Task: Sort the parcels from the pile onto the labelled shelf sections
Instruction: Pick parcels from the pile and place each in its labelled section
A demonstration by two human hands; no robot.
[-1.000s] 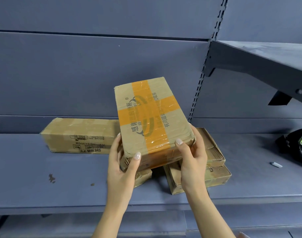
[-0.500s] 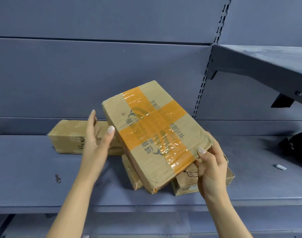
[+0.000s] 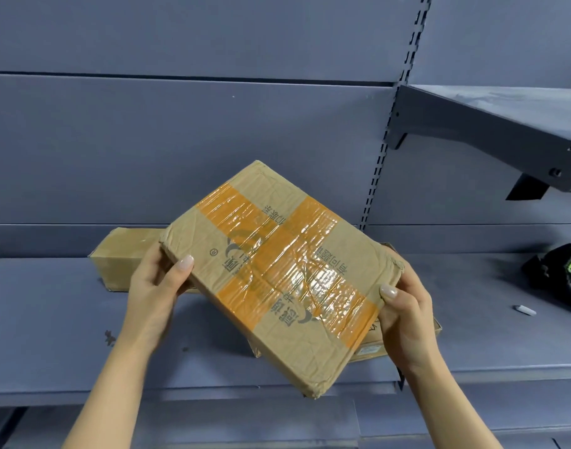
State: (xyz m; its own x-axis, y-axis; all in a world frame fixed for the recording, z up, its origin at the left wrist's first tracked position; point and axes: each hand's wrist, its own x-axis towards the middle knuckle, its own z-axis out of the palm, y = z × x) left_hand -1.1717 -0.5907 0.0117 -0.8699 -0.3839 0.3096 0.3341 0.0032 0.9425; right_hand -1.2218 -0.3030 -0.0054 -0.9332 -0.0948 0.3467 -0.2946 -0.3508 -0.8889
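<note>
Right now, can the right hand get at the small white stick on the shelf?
Probably not yet: the right hand grips the taped parcel. The shelf between it and the small white stick looks bare.

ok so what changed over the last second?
The left hand let go of the orange-taped parcel, swung out open, and now grips its left corner again. The right hand kept its grip and turned the parcel anticlockwise in view, so it now lies diagonal. Unchanged: the long box at the back and the stacked parcels underneath rest on the shelf.
</note>
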